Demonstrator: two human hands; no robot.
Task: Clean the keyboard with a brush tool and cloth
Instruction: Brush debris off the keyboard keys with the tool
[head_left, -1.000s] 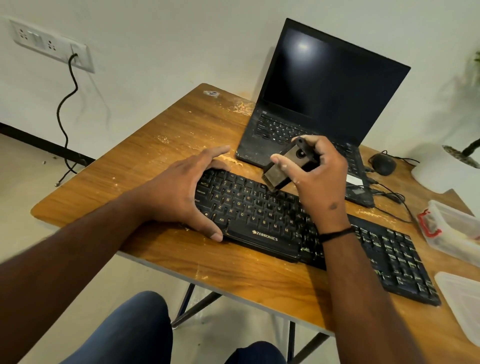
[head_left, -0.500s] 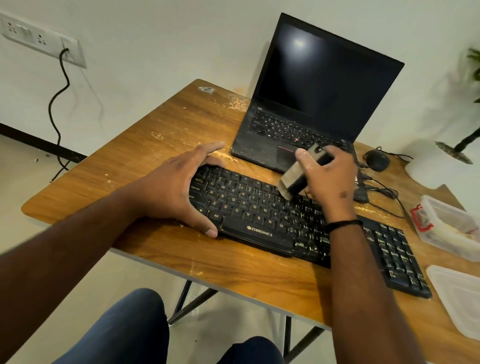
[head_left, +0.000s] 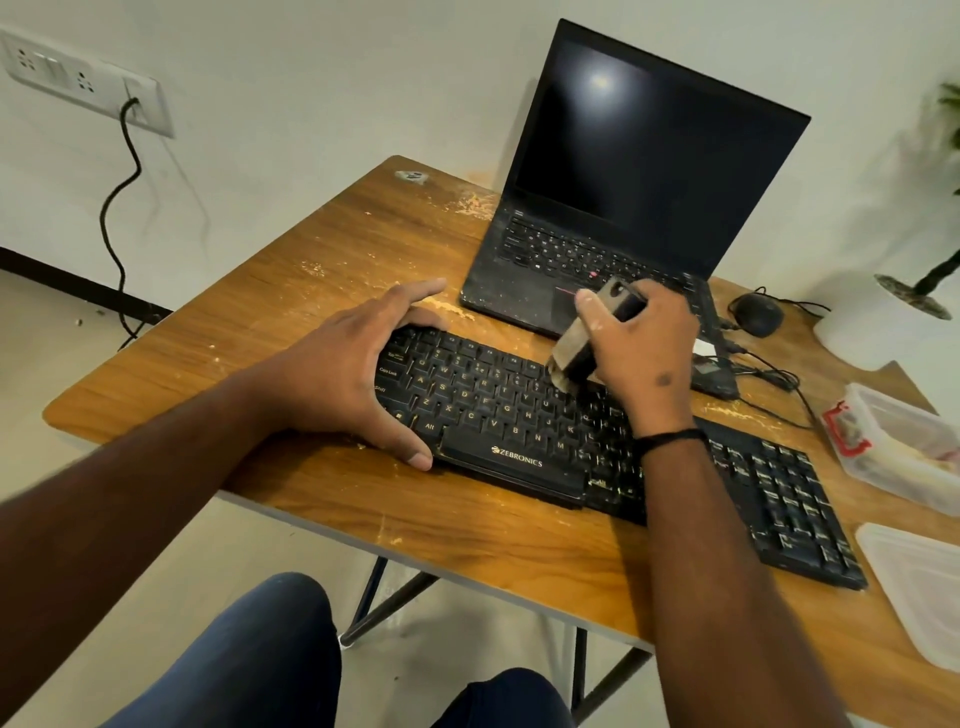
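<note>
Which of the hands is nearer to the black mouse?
Right. The right hand, gripping the brush tool, is just left of the mouse; the left hand holds the keyboard's far end.

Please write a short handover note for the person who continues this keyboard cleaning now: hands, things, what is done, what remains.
Left hand grips the keyboard at its left end, steadying it.
Right hand holds the brush tool, bristles down on the upper key rows near the middle.
Done: brushing is under way; crumbs lie on the table.
Left: brush the other keys, then wipe. No cloth is in view.
</note>
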